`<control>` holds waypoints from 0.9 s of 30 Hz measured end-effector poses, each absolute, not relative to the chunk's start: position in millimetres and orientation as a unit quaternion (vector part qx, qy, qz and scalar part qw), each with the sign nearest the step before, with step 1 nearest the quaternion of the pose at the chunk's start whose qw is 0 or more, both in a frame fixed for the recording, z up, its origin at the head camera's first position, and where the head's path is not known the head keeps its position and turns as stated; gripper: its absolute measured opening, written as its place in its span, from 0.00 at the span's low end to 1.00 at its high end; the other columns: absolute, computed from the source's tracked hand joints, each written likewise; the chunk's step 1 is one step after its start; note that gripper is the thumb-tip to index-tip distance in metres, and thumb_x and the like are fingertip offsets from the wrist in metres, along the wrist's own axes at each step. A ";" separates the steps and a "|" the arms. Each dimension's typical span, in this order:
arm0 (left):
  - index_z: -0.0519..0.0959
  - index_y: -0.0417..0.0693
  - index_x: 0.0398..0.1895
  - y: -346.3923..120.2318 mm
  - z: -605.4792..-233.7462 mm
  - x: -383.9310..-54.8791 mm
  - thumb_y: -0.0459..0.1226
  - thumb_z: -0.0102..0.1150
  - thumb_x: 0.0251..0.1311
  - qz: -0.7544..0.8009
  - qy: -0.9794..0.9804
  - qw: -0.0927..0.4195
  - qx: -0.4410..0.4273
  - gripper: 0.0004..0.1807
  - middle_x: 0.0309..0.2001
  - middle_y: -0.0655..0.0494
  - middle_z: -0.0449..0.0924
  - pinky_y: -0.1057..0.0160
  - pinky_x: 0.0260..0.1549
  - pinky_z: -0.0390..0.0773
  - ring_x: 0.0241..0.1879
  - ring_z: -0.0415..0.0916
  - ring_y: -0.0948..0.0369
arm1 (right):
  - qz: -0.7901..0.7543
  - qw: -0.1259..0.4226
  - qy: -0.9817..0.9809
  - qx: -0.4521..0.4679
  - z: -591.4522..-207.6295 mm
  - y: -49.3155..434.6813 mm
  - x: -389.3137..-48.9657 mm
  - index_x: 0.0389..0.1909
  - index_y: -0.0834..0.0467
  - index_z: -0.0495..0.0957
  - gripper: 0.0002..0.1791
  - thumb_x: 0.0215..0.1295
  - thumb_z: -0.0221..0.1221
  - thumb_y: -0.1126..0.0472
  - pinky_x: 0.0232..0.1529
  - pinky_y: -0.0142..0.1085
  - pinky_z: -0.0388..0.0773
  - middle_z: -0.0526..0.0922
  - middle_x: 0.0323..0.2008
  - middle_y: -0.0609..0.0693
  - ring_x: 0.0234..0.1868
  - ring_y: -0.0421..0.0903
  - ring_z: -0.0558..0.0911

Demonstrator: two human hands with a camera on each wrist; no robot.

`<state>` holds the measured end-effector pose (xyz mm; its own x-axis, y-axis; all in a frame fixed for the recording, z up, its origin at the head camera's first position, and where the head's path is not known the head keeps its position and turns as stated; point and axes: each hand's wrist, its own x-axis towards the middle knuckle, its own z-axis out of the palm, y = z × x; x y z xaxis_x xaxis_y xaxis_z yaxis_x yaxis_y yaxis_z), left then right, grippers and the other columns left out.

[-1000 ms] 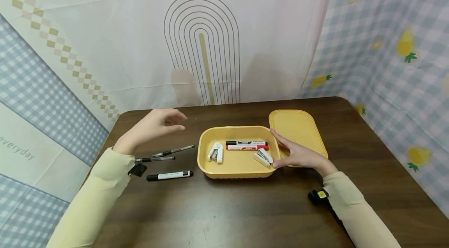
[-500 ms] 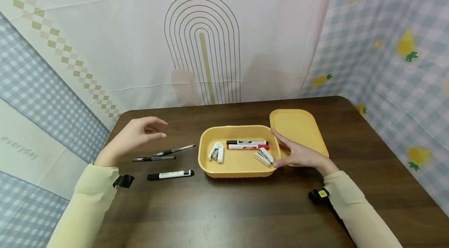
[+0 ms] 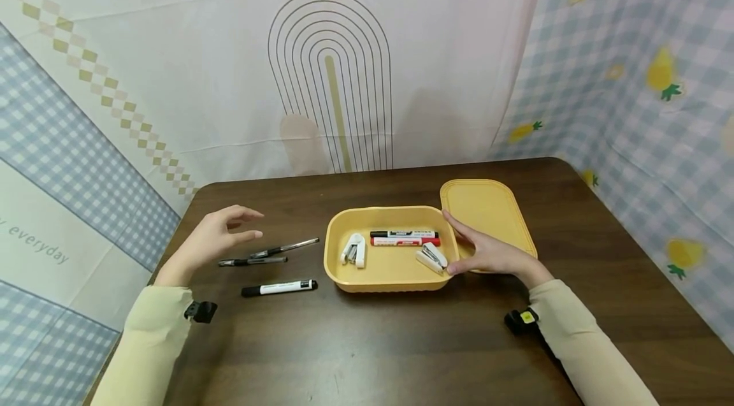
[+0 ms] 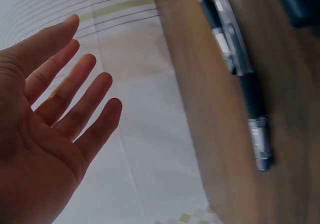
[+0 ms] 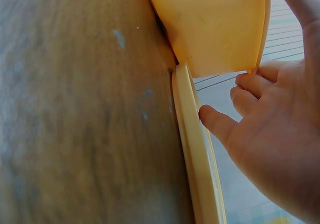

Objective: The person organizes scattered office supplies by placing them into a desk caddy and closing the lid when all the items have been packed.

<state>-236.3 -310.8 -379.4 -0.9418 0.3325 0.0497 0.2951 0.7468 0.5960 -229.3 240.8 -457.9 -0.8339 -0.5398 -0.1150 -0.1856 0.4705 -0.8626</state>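
My left hand (image 3: 216,234) hovers above the table's left side with relaxed, parted fingers and holds nothing. In the left wrist view two clear-barrelled black pens (image 4: 254,91) lie to the right of it, below the palm (image 4: 45,149). A black-and-white marker (image 3: 280,288) lies nearer the front. My right hand (image 3: 487,253) rests against the right end of a yellow plastic box (image 3: 390,283), thumb and fingers spread along its rim. Inside the box are a black marker (image 3: 404,234), a red marker (image 3: 404,242) and two small white staplers (image 3: 353,251).
A yellow lid (image 3: 487,208) lies right of the box, partly behind my right hand; its edge (image 5: 192,149) shows in the right wrist view. The dark wooden table (image 3: 367,355) meets a patterned cloth backdrop (image 3: 229,74) at the back and sides.
My left hand has moved left and lower, away from the box towards the pens. The right hand, the box and the things in it have stayed put.
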 end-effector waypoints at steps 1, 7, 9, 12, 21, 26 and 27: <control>0.80 0.53 0.59 -312.0 -381.6 -235.7 0.50 0.67 0.64 0.314 0.934 0.030 0.167 0.23 0.61 0.48 0.77 0.40 0.61 0.70 0.62 0.73 0.42 | -0.466 0.188 0.837 -0.217 -458.1 240.8 -229.3 0.82 0.46 0.37 0.64 0.56 0.75 0.52 0.72 0.60 0.46 0.42 0.80 0.60 0.78 0.60 0.48; 0.79 0.51 0.60 -318.1 -396.8 -229.0 0.50 0.67 0.64 0.332 0.928 0.046 0.165 0.25 0.61 0.47 0.77 0.40 0.60 0.70 0.61 0.73 0.42 | -0.466 0.186 0.836 -0.223 -460.0 240.8 -229.4 0.82 0.47 0.37 0.65 0.56 0.74 0.50 0.72 0.62 0.47 0.42 0.79 0.62 0.77 0.62 0.49; 0.79 0.49 0.61 -318.9 -402.9 -226.1 0.50 0.67 0.64 0.338 0.924 0.051 0.174 0.26 0.60 0.47 0.78 0.40 0.59 0.71 0.60 0.74 0.43 | -0.468 0.188 0.835 -0.223 -460.4 240.7 -229.1 0.82 0.46 0.37 0.65 0.56 0.74 0.50 0.72 0.62 0.47 0.42 0.80 0.62 0.77 0.61 0.49; 0.79 0.46 0.61 -318.6 -412.0 -222.8 0.48 0.68 0.64 0.344 0.918 0.054 0.192 0.25 0.58 0.47 0.79 0.40 0.58 0.72 0.58 0.76 0.46 | -0.469 0.189 0.835 -0.220 -460.8 240.7 -229.5 0.82 0.47 0.37 0.65 0.56 0.75 0.51 0.72 0.61 0.46 0.42 0.80 0.61 0.78 0.60 0.48; 0.79 0.46 0.61 -316.1 -429.8 -214.3 0.46 0.69 0.63 0.352 0.915 0.067 0.183 0.26 0.57 0.48 0.81 0.43 0.55 0.75 0.55 0.78 0.47 | -0.461 0.190 0.841 -0.210 -457.4 240.5 -229.5 0.82 0.45 0.37 0.65 0.55 0.75 0.50 0.73 0.61 0.45 0.41 0.80 0.59 0.78 0.60 0.47; 0.80 0.48 0.60 -314.7 -437.0 -208.6 0.48 0.70 0.61 0.349 0.916 0.077 0.180 0.26 0.56 0.50 0.82 0.47 0.52 0.78 0.53 0.79 0.50 | -0.466 0.189 0.837 -0.214 -457.7 241.0 -229.1 0.82 0.45 0.38 0.65 0.55 0.75 0.50 0.73 0.61 0.45 0.41 0.80 0.60 0.78 0.60 0.47; 0.81 0.49 0.60 -314.7 -438.1 -207.5 0.49 0.70 0.61 0.349 0.916 0.081 0.177 0.26 0.56 0.51 0.82 0.49 0.51 0.78 0.53 0.79 0.52 | -0.467 0.188 0.837 -0.215 -458.0 241.0 -229.1 0.82 0.44 0.38 0.64 0.55 0.75 0.50 0.73 0.60 0.45 0.41 0.80 0.60 0.78 0.60 0.47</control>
